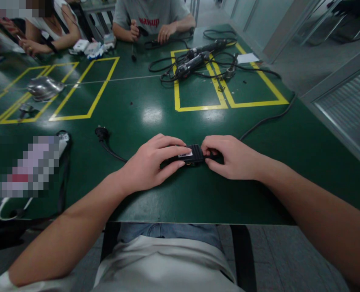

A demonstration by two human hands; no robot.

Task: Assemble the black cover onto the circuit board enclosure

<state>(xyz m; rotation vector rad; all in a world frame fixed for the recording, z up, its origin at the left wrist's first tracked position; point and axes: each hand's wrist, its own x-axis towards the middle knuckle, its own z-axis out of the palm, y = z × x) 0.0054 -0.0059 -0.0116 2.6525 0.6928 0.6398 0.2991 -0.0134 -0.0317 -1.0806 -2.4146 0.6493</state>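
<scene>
Green table [137, 93], box [199, 153] under left hand [152, 162]

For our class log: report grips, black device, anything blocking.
Left grip on black device; right grip at its right end. Device partly covered. Tools beyond, apart.

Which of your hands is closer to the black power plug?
Left. The left hand is to the right of the black power plug; the right hand is farther right, past the left hand.
</scene>
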